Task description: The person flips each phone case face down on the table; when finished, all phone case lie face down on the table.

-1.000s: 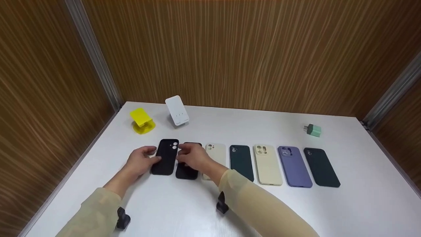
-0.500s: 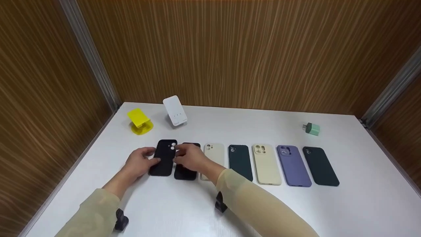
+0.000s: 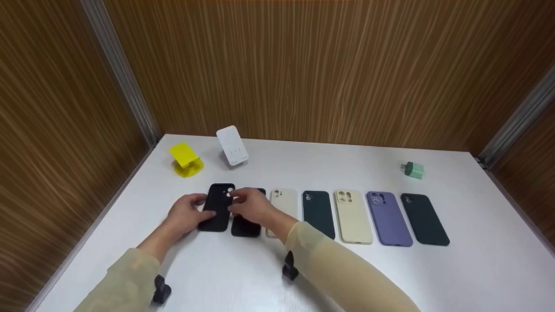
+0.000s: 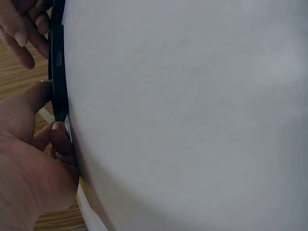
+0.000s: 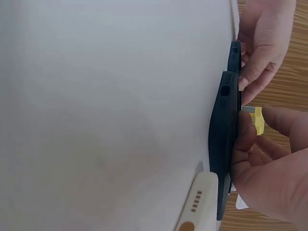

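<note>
Leftmost in a row of phone cases lies a black phone case [image 3: 219, 201], back up, with two camera holes at its upper right corner. My left hand [image 3: 184, 213] holds it by the left side, thumb over its back and fingers at its edge. Reaching across a second black phone case [image 3: 246, 227], my right hand [image 3: 256, 207] has fingertips at the first case's right edge, near the camera holes. The right thumb and index finger show apart in the right wrist view. My right hand partly hides the second case.
Rightward along the row lie a cream [image 3: 284, 199], a dark green [image 3: 318, 214], a thicker cream [image 3: 353, 219], a purple [image 3: 389, 221] and another dark green case [image 3: 425, 221]. Behind stand a yellow stand [image 3: 186, 160], a white stand [image 3: 233, 145] and a green plug adapter [image 3: 414, 170].
My right fingertips have shifted slightly left, onto the first black case's right edge. My left thumb lies a little further over its back. The cases keep their places.
</note>
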The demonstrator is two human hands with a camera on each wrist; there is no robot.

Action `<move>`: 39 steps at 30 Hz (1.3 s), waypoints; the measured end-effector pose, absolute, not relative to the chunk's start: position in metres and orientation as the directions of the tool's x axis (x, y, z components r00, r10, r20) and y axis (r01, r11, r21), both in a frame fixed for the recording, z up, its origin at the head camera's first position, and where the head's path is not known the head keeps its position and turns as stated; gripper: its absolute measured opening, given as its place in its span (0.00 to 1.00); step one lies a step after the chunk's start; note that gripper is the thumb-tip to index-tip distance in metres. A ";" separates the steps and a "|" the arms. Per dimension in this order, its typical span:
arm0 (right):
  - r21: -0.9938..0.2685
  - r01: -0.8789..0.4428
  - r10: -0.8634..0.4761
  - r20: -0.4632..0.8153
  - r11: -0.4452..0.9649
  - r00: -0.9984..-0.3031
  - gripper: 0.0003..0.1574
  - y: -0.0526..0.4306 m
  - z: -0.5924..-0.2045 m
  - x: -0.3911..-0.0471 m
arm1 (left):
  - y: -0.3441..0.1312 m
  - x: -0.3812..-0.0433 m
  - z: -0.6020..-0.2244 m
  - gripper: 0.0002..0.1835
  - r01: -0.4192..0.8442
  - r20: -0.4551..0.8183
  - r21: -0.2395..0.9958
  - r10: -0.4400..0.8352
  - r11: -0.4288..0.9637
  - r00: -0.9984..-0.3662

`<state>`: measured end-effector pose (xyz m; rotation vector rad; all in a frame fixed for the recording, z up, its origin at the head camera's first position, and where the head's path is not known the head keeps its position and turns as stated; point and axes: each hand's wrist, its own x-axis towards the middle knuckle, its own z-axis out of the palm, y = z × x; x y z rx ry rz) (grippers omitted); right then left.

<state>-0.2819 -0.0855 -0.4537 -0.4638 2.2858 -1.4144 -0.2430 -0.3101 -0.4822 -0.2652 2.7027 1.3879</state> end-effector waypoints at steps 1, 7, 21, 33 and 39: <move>-0.912 -0.036 -0.477 -0.179 0.408 -0.861 0.31 -0.086 -0.454 -0.282 | -0.310 -0.243 -0.482 0.38 -0.197 -0.162 0.794 -0.113 0.575 -0.980; -0.950 0.072 -0.457 -0.211 0.303 -0.864 0.32 -0.088 -0.457 -0.282 | -0.310 -0.243 -0.483 0.38 -0.211 -0.175 0.806 -0.119 0.553 -0.977; -0.977 0.211 -0.459 -0.207 0.044 -0.864 0.31 -0.091 -0.461 -0.281 | -0.309 -0.240 -0.478 0.37 -0.198 -0.160 0.831 -0.117 0.520 -0.980; -0.964 0.257 -0.407 -0.207 -0.070 -0.890 0.30 -0.092 -0.468 -0.282 | -0.309 -0.237 -0.477 0.34 -0.159 -0.144 0.846 -0.068 0.510 -0.987; -0.967 0.252 -0.409 -0.213 -0.041 -0.887 0.32 -0.092 -0.469 -0.281 | -0.306 -0.232 -0.472 0.29 -0.128 -0.115 0.832 -0.057 0.540 -0.992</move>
